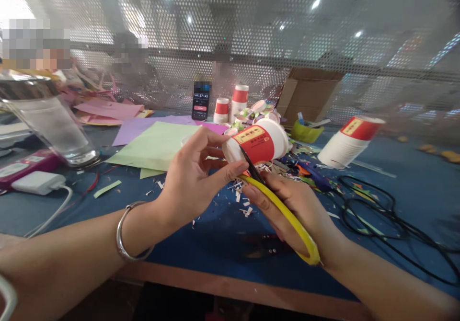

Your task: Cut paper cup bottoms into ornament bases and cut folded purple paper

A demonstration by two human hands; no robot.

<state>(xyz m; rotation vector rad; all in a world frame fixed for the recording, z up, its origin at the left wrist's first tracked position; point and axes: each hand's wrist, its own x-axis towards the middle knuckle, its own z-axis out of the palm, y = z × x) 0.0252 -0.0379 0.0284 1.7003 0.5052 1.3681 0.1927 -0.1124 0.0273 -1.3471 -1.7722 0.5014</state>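
A red and white paper cup (261, 143) lies tilted on its side in the air, its rim to the right. My left hand (196, 167) grips it near the base, thumb below and fingers above and behind. Yellow-handled scissors (287, 211) are in my right hand (296, 201), whose fingers are wrapped round the handle. The dark blades rest against the cup's red band near its base end. Whether they have cut into the wall I cannot tell.
Paper scraps (246, 211) litter the blue table (215, 249). Stacked cups (352, 141) stand right, near a black cable (391, 225). Green paper (154, 143), a propped phone (200, 105) and cut cups (262, 112) lie beyond. At left are a glass of water (57, 129) and a white charger (39, 182).
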